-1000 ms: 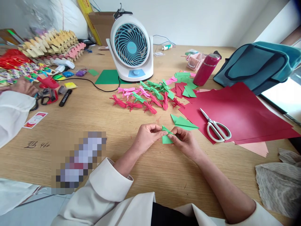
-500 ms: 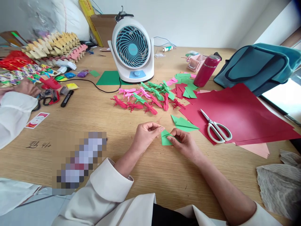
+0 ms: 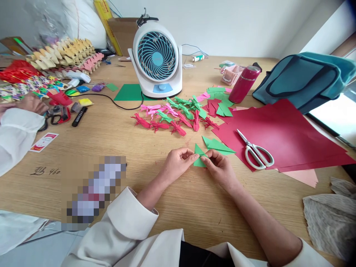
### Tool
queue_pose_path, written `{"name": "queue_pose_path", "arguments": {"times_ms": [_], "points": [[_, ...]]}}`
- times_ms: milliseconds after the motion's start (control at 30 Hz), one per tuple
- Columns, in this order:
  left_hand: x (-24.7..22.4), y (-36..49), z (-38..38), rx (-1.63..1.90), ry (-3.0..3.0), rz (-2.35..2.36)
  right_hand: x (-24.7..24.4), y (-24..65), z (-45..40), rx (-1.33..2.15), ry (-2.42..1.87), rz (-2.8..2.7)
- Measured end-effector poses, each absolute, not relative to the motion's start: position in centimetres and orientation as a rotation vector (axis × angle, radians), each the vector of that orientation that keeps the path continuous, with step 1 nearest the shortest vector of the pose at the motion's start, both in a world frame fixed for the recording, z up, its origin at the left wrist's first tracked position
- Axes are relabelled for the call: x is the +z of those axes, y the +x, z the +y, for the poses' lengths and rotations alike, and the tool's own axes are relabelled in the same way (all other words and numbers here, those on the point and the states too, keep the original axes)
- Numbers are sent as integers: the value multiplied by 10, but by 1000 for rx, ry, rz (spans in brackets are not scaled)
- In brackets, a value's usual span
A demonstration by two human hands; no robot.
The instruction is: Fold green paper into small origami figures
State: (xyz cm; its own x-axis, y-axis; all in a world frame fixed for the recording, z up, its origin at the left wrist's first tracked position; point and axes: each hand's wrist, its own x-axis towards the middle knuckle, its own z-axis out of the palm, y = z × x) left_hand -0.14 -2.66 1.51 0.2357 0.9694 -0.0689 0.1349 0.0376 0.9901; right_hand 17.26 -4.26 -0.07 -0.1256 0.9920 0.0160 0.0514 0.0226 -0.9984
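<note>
A small folded piece of green paper [image 3: 199, 162] is pinched between both my hands over the front middle of the table. My left hand [image 3: 180, 161] grips its left side with thumb and fingers. On the right side, my right hand [image 3: 221, 167] holds it in the same kind of pinch, thumb on top. One pointed corner of the paper sticks up between the fingertips. Just beyond my right hand lies another folded green paper [image 3: 218, 145]. Farther back, several folded paper figures [image 3: 178, 115] in green, pink and red lie in a group.
White-handled scissors [image 3: 256, 154] rest on large red sheets [image 3: 283, 133] at the right. Behind stand a fan [image 3: 157, 59], a red thermos [image 3: 244, 84] and a teal bag [image 3: 300, 79]. At the left, a co-worker's hand [image 3: 32, 104] is near a black marker [image 3: 79, 116].
The green paper has turned in my fingers, so a point now faces up. My left hand has shifted slightly right, closer to my right hand, and takes hold of the paper's left side.
</note>
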Motion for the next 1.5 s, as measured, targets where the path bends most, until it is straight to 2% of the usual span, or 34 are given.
{"name": "queue_pose_path", "arguments": {"times_ms": [600, 1067, 1500], "points": [[20, 1, -31, 902, 1764, 1066, 11, 169, -46, 1348, -1132, -1320], [20, 2, -33, 801, 1760, 937, 5, 173, -47, 1380, -1132, -1337], [23, -3, -31, 667, 1612, 817, 8, 180, -43, 1347, -1135, -1085]]}}
